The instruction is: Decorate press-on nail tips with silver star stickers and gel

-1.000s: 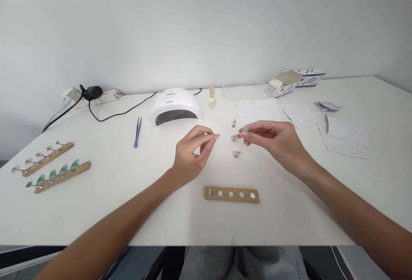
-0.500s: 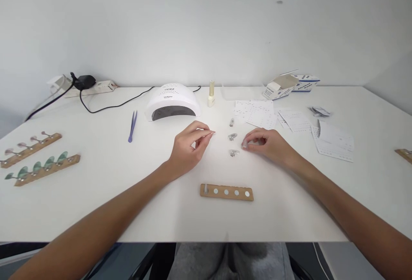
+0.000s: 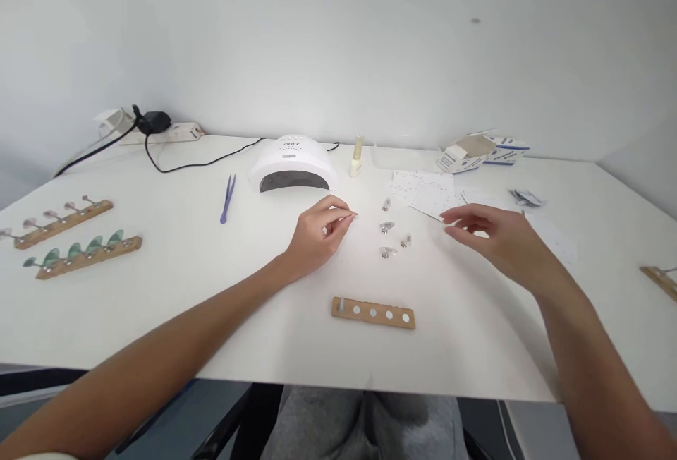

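My left hand rests on the table with thumb and fingertips pinched together; whatever is between them is too small to make out. My right hand hovers over the right side, thumb and fingers apart, with nothing seen in it. Between the hands stand several clear nail tips on small metal bases, among them one at the back, one nearest my right hand and one at the front. Closer to me lies a wooden nail stand with a row of pale discs and one small upright piece at its left end.
A white nail lamp and a polish bottle stand at the back. Purple tweezers lie left. Two wooden stands, one with green nail tips, sit far left. Printed sheets and an opened box are back right.
My right hand has let go of a clear nail tip on its base, leaving it standing among the others, and has moved right with its fingers opened. The left hand keeps its pinch.
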